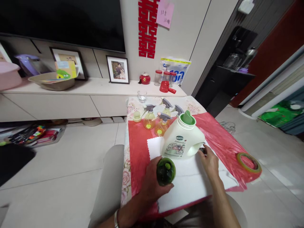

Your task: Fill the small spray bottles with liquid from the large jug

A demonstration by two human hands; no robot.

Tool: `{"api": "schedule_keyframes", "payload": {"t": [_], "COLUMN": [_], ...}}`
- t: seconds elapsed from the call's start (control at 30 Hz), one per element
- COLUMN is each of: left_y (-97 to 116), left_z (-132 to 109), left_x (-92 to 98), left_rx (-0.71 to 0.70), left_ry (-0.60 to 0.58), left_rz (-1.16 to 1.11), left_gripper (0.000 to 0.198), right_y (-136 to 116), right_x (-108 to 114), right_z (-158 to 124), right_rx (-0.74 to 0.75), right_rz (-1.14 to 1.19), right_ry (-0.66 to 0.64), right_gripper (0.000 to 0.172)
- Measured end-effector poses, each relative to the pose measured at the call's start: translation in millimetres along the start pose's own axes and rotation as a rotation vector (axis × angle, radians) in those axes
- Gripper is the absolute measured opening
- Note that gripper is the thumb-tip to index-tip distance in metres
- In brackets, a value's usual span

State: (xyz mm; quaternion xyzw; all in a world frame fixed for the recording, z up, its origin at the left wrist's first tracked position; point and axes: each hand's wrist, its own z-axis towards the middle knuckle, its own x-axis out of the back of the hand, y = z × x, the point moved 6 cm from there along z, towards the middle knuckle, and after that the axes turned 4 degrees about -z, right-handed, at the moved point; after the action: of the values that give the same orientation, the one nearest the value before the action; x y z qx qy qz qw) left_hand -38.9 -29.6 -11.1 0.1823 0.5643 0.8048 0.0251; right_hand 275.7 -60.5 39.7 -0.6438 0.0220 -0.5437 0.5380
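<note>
My left hand [152, 182] is wrapped round a dark green, see-through round bottle [166, 171], held above the near left part of a white cloth. My right hand [211, 161] is closed on a small dark thing [203, 150], mostly hidden by the fingers, beside the jug's handle. Between and beyond the hands a pale green detergent jug [177, 142] stands upright and uncapped, its green pouring spout [187, 117] showing in the mouth. Behind it are several spray bottles with grey trigger heads, among them a yellowish one [149, 122] and an amber one [161, 126].
The white cloth [185, 186] lies over red plastic sheeting [137, 152] on a flowered tablecloth [127, 180]. A tape roll [249, 162] lies at the right edge. At the back left are a pale round lid [137, 116] and a glass cup [142, 96]. A grey stool [110, 177] stands left.
</note>
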Motion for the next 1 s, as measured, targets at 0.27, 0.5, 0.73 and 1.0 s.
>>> {"api": "schedule_keyframes", "payload": {"t": [0.27, 0.5, 0.73, 1.0], "left_y": [2, 6, 5, 6], "left_z": [0, -1, 14, 44], "left_x": [0.2, 3.7, 19.3, 39.0], "left_rx": [0.032, 0.071, 0.137, 0.216], "left_ry": [-0.028, 0.043, 0.305, 0.442], "left_rz": [-0.042, -0.143, -0.213, -0.280], "left_gripper": [0.104, 0.102, 0.097, 0.090], "right_y": [-15, -47, -50, -60], "right_x": [8, 3, -14, -13], "right_z": [-3, -2, 17, 16], "right_rx": [0.029, 0.080, 0.073, 0.092], "right_rz": [0.209, 0.543, 0.482, 0.472], "right_ry": [-0.009, -0.177, -0.105, 0.152], "right_gripper": [0.053, 0.057, 0.039, 0.035]}}
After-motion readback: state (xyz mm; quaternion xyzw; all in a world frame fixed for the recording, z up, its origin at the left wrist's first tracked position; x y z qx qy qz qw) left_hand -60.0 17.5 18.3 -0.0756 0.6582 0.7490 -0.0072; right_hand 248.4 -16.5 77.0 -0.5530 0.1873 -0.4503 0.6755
